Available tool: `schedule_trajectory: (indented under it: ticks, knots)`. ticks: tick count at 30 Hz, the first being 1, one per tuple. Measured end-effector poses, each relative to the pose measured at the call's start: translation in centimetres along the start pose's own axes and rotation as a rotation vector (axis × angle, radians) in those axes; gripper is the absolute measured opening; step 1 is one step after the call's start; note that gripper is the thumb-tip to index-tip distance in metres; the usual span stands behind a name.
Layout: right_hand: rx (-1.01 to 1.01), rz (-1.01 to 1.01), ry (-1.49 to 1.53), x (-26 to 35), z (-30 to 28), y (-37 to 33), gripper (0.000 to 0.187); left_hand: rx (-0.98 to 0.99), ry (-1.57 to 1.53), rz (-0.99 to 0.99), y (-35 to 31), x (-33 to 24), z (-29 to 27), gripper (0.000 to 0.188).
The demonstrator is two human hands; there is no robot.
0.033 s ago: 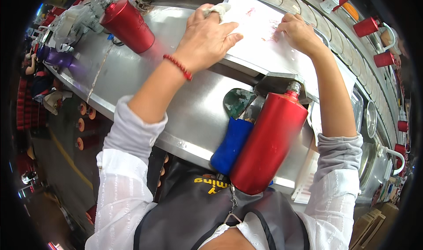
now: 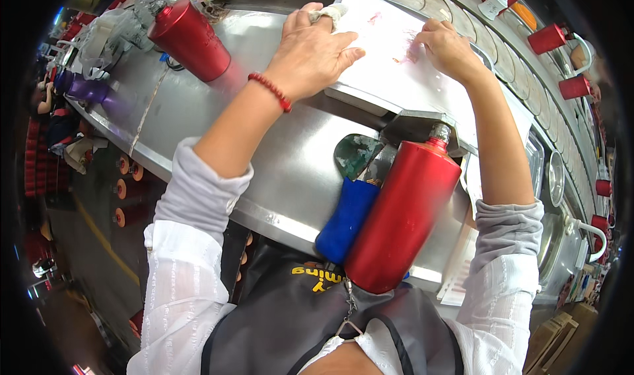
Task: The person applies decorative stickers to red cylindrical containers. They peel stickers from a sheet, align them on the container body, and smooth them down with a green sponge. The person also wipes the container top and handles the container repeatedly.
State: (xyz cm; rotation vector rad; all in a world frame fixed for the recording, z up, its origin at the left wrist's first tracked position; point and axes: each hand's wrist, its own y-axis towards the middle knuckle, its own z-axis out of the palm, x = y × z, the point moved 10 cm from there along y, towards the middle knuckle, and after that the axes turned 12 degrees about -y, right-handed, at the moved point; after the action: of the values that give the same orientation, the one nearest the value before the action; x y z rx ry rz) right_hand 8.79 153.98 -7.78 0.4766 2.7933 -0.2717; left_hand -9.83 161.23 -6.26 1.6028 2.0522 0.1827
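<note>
In the head view I am seeing yellow lettering running upside down on the dark apron [image 2: 274,315] and raised marks showing on the upper-left red bottle [image 2: 191,41]. That bottle and the larger red bottle [image 2: 403,210] are being opaque to me, so I cannot tell their contents. The white tray [image 2: 383,77] is lying at the top of the metal table [image 2: 284,170], carrying reddish smears [image 2: 406,56]. The left hand [image 2: 314,58] is curling its upper fingers on a crumpled whitish cloth [image 2: 335,17] at the tray's left side, its thumb sticking out loose. The right hand [image 2: 452,52] is bringing its fingertips together over the smears; I cannot tell whether it is gripping anything. The larger bottle is sitting between the forearms, partly blocking the table behind it, with a blue object [image 2: 347,223] and a green piece [image 2: 355,155] lying beside it. Beyond the tray, a slatted conveyor [image 2: 508,77] is curving past.
</note>
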Motion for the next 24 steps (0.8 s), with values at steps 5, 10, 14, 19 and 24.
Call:
schedule_trajectory:
  ticks: [5, 10, 14, 19, 24]
  knots:
    - [-0.212, -0.038, 0.035, -1.4, 1.6, 2.0, 0.021, 0.122, 0.05, -0.05, 1.8, 1.2, 2.9, 0.041]
    - [-0.159, 0.035, 0.217, 1.0, 0.2, 7.6, 0.027, 0.075, -0.047, -0.029, 0.7, 1.5, 2.5, 0.039]
    - [-0.199, 0.073, 0.129, 0.7, 2.4, 11.0, 0.038, -0.021, -0.106, 0.007, 0.0, 0.9, 1.2, 0.038]
    - [-0.229, -0.036, 0.327, 1.0, 1.0, 9.7, 0.03, -0.116, -0.194, -0.024, -0.7, 2.0, -0.3, 0.036]
    - [-0.46, -0.195, 0.459, 0.7, -5.6, 4.5, 0.024, -0.26, -0.533, -0.134, 1.6, 3.3, -1.8, 0.036]
